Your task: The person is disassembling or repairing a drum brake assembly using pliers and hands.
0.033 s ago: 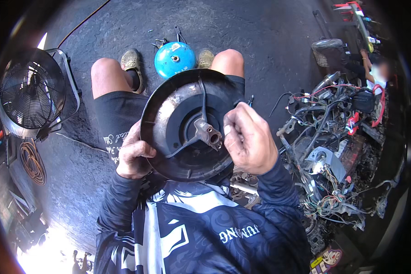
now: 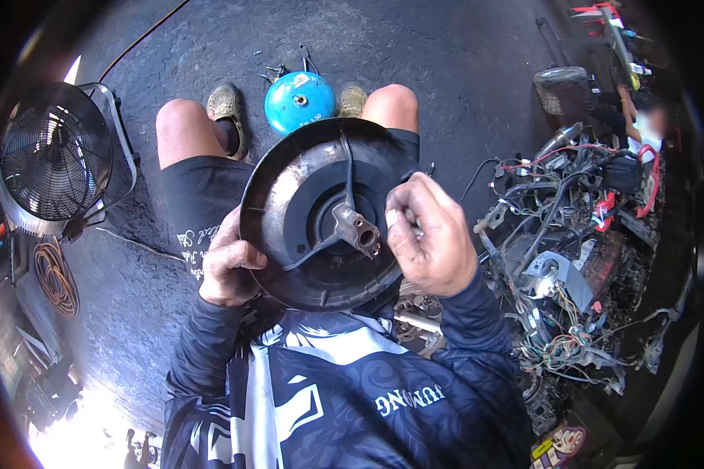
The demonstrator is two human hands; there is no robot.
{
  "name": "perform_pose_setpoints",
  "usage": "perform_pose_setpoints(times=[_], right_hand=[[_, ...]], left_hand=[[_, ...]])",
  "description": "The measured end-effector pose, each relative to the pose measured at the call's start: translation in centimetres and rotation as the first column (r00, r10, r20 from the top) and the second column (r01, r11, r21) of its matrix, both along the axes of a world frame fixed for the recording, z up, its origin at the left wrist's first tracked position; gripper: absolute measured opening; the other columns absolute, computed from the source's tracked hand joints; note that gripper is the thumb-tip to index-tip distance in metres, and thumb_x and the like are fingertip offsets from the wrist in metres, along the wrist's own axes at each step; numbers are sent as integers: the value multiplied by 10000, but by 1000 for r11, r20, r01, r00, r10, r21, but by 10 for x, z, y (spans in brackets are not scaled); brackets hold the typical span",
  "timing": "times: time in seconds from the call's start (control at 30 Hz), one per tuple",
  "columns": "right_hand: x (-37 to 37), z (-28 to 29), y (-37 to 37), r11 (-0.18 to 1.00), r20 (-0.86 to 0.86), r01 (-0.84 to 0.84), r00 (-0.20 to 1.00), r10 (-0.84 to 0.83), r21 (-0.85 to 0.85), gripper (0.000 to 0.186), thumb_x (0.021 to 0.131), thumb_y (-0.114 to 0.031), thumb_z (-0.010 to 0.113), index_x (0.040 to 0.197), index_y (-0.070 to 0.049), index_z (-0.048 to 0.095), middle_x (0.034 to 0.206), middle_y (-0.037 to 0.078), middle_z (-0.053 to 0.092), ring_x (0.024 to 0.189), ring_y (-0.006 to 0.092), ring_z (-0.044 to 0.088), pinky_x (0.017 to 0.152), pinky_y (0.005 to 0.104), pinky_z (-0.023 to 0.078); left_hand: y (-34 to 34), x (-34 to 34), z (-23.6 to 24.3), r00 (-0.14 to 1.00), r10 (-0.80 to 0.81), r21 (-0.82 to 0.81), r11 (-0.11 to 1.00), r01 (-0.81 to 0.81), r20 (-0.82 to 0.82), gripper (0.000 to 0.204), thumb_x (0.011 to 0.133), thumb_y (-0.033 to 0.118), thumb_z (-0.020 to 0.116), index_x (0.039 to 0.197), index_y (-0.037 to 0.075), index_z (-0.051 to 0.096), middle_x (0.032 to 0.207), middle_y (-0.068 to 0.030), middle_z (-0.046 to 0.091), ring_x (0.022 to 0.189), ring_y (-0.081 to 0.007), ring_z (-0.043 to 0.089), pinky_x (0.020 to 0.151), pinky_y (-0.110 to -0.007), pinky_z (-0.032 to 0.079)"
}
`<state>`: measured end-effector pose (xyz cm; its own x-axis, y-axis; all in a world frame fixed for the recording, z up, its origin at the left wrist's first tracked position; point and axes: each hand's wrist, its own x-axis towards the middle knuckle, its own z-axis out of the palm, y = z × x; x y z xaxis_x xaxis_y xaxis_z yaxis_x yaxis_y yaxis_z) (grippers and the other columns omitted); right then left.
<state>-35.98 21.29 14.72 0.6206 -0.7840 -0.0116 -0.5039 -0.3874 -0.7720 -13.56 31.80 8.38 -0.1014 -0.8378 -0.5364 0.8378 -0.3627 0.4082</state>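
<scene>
A round, dark, dish-shaped metal part [image 2: 297, 187] is held tilted in front of my chest, its hollow side up. Inside it, a worn bracket with thin arms meets in a thick hub [image 2: 357, 233] with a round hole. My left hand [image 2: 231, 266] grips the rim at the lower left, thumb on the inner face. My right hand [image 2: 430, 234] is beside the right rim, fingers curled in against the thumb. What those fingers hold, if anything, is too small to make out. A small dark tip shows just beyond the knuckles.
A blue round dome [image 2: 299, 103] sits on the floor between my feet, dark tools behind it. A floor fan [image 2: 55, 160] and a coiled hose [image 2: 55, 277] are at left. Tangled wiring and machine parts [image 2: 555, 281] fill the right, with another person [image 2: 645, 129] beyond.
My right hand has shifted slightly right and its curled fingers have turned a little. The left hand and the dish-shaped part have stayed in place.
</scene>
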Motion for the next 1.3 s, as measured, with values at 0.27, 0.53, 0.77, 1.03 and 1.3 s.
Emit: perform_pose_setpoints(times=[0.27, 0.53, 0.77, 1.03, 1.3], right_hand=[[0, 4, -1, 988, 8, 49, 999, -50, 147, 79, 762, 3, 654, 821, 7, 603, 714, 55, 508, 541, 108, 460, 483, 243, 393], [4, -1, 2, 989, -7, 74, 997, -73, 126, 101, 746, 11, 653, 809, 10, 575, 705, 74, 506, 537, 129, 473, 494, 263, 402], [3, -10, 1, 990, 60, 44, 997, -52, 133, 121, 707, 44, 614, 775, 18, 518, 691, 91, 492, 548, 186, 497, 522, 303, 427], [-4, 7, -6, 995, 66, 51, 996, -57, 89, 92, 706, 26, 636, 761, 5, 564, 660, 34, 475, 479, 69, 416, 433, 222, 329], [-5, 20, 10, 959, 129, -107, 981, 145, -263, 244, 637, -47, 794, 862, -50, 698, 702, 53, 594, 560, 153, 602, 470, 254, 471]], left_hand=[[-5, 5, -6, 999, 38, -23, 999, -38, 24, 773, 519, 24, 496, 1282, -70, 416, 1108, -181, 590, 968, -268, 603, 899, -339, 478], [-9, 0, 0, 998, 60, -11, 998, -60, 26, 774, 513, 28, 501, 1276, -71, 422, 1097, -179, 594, 952, -267, 611, 889, -331, 485], [-11, -4, 6, 998, 38, -41, 999, -36, 49, 781, 511, 37, 500, 1280, -74, 421, 1091, -177, 598, 946, -262, 614, 885, -327, 488], [-7, -3, 6, 997, 19, -46, 999, -16, 68, 799, 506, 52, 498, 1291, -74, 412, 1110, -184, 593, 976, -267, 608, 896, -324, 481], [2, 6, -7, 984, 78, -5, 997, -80, -159, 819, 492, 57, 474, 1298, -66, 406, 1192, -245, 535, 1070, -369, 553, 985, -454, 428]])
